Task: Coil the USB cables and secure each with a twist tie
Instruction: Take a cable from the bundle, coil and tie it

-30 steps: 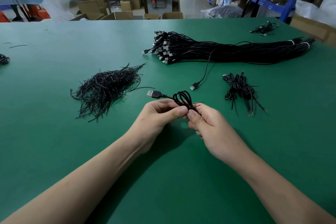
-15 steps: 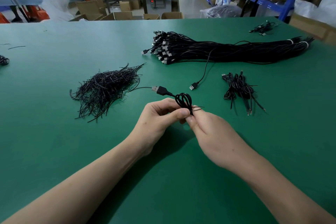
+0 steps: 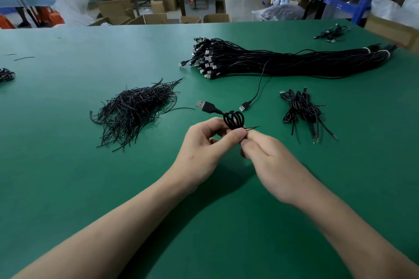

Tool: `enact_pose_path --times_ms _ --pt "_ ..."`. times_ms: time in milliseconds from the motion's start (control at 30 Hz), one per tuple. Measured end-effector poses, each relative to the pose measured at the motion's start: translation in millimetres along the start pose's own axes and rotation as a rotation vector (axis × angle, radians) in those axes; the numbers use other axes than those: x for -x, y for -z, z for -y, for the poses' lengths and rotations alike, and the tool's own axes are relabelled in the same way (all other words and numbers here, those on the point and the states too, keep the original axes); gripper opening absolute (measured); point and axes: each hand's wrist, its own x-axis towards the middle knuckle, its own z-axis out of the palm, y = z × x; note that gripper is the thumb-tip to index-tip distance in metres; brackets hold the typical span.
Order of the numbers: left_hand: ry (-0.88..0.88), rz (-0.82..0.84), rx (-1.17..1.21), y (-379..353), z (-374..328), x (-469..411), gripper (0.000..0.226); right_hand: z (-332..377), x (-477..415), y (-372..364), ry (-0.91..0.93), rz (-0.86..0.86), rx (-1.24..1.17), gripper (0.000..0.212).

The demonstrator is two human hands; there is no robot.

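Observation:
A black coiled USB cable (image 3: 233,119) stands above the table's middle, its loops upward and its USB plug (image 3: 205,106) pointing left. My left hand (image 3: 204,145) pinches the coil's base between thumb and fingers. My right hand (image 3: 269,161) touches it from the right and pinches a thin black twist tie (image 3: 252,128) whose ends stick out to the right. The lower part of the coil is hidden behind my fingers.
A heap of loose twist ties (image 3: 136,108) lies to the left. A long bundle of straight USB cables (image 3: 283,61) lies across the back, one loose cable (image 3: 244,106) trailing forward from it. Several tied coils (image 3: 301,108) lie to the right on the green table (image 3: 68,176).
Both hands have lifted the coil slightly and turned it, so the plug swung further up and left. The right fingers have shifted closer around the tie at the coil's base.

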Motion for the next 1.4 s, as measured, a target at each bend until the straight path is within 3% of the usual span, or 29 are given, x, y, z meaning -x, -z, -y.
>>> enact_pose_path --times_ms 133,300,467,700,867,967,1067,1300,1400 --pt "-0.006 -0.011 0.025 3 0 1 0.039 -7 -6 3 -0.092 0.138 -0.398 0.028" --pt "-0.021 0.059 0.001 7 1 0 0.03 -9 -6 0 -0.073 0.193 -0.464 0.028" --pt "0.026 0.114 0.049 14 0 -1 0.007 -12 -4 -5 0.011 0.111 -0.187 0.028" --pt "-0.036 0.072 -0.142 9 3 -1 0.017 -9 -3 -7 0.058 0.057 -0.176 0.036" --pt "-0.029 0.112 -0.084 12 7 -4 0.012 -7 -1 -4 0.078 0.026 -0.148 0.025" --pt "-0.033 0.074 -0.04 13 7 -7 0.011 -11 -2 -1 0.131 -0.177 -0.052 0.007" --pt "0.021 0.069 0.013 15 9 -7 0.012 -13 -4 5 0.22 -0.318 0.012 0.016" --pt "0.127 0.226 0.149 13 5 -3 0.019 -17 -5 10 0.351 -0.343 0.223 0.003" --pt "0.117 0.23 0.145 13 3 -3 0.015 -15 -7 9 0.297 -0.319 0.151 0.006"
